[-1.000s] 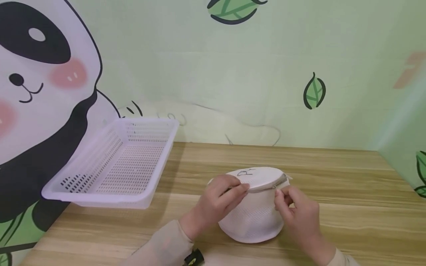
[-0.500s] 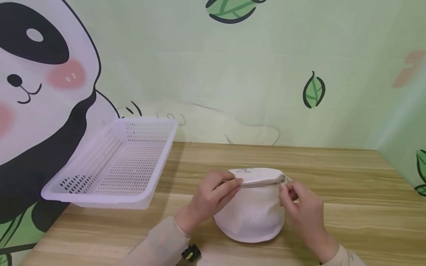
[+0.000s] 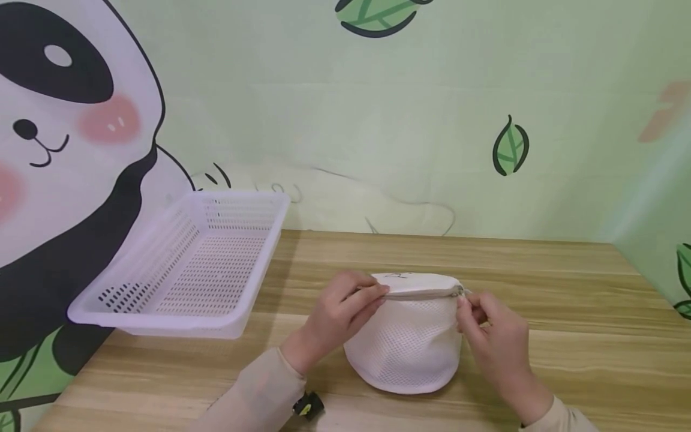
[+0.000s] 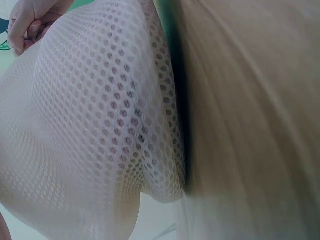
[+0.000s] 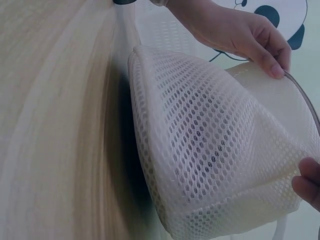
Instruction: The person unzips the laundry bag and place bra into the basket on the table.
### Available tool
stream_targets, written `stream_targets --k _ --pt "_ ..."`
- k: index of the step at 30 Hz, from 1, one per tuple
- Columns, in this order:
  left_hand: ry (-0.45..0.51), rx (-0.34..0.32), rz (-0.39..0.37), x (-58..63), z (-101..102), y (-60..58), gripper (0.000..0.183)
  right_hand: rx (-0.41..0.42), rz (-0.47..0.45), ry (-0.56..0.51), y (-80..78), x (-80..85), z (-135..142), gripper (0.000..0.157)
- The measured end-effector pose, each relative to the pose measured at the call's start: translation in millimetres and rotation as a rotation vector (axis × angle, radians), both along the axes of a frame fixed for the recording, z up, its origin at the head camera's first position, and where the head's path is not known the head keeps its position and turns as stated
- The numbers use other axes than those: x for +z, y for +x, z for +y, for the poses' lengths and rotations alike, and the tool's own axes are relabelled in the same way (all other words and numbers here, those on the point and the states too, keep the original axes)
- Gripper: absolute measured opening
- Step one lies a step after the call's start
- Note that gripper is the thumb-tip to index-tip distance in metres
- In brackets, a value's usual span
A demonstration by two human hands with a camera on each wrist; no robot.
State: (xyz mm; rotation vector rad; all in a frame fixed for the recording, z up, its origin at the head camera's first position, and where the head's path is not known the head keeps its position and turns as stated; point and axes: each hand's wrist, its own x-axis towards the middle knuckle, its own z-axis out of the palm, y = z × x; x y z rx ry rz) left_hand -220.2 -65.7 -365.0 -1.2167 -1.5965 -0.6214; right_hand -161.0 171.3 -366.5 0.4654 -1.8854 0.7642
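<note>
A white mesh laundry bag (image 3: 405, 342) stands upright on the wooden table, its round lid (image 3: 421, 282) edged by a zipper (image 3: 421, 295). My left hand (image 3: 345, 309) pinches the rim on the left side, thumb and fingers over the zipper edge. On the right, my right hand (image 3: 493, 336) has its thumb and forefinger pinched at the zipper pull, near a metal slider (image 3: 459, 291); the pull itself is mostly hidden by the fingertips. Both wrist views show the honeycomb mesh of the bag (image 5: 200, 135) close up, and darker spots show through the holes.
A white perforated plastic basket (image 3: 216, 270) stands to the left on the table (image 3: 567, 336). Below my left sleeve lies a small black object (image 3: 309, 406), possibly part of the wrist gear. A green wall with a printed panda (image 3: 70, 144) rises behind.
My right hand and the zipper slider have moved rightward and slightly up along the rim. My left hand has shifted a little left, and the lid now looks flatter as the bag tilts.
</note>
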Motion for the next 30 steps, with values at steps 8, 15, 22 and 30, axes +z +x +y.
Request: stream_targets --k 8,15,22,30 --pt "-0.028 0.003 -0.032 -0.4 -2 -2.9 0.016 0.049 0.015 0.011 -0.4 -1.8 0 0.013" --pt "-0.077 0.038 -0.03 2.9 0 0.6 0.023 0.06 0.018 0.018 0.4 -2.2 -1 0.014" --pt "-0.096 0.054 -0.036 7.0 7 11.9 0.028 0.092 0.016 0.034 2.3 -3.4 -4 0.017" --pt "-0.114 0.067 -0.063 8.9 17 23.9 0.038 0.1 0.034 0.1 9.3 -1.4 -12 0.041"
